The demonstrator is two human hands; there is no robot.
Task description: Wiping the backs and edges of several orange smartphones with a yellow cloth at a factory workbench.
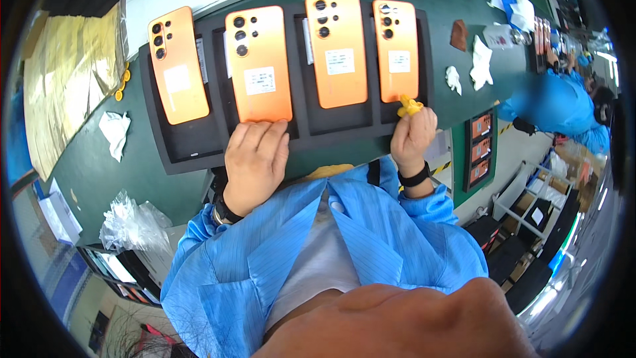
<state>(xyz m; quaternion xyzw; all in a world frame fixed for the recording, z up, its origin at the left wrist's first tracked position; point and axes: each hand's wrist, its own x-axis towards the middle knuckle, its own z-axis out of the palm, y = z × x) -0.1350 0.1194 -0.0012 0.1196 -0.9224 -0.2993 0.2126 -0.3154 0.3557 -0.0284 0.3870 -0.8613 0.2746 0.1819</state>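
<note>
A black foam tray (192,149) lies on the green table and holds several orange phones, backs up, each with a white sticker. My left hand (255,162) rests flat on the tray's near edge, fingertips touching the lower end of the second phone (260,63). My right hand (412,136) is closed at the tray's right near corner and pinches a small crumpled yellow piece (409,106) just below the rightmost phone (396,50). The leftmost phone (177,65) and the third phone (336,50) lie untouched.
White crumpled wipes (480,59) and a brown pad (458,34) lie right of the tray. A white wipe (116,131), a clear plastic bag (132,225) and gold film (66,79) are at the left. Another person in blue (556,106) works at the far right.
</note>
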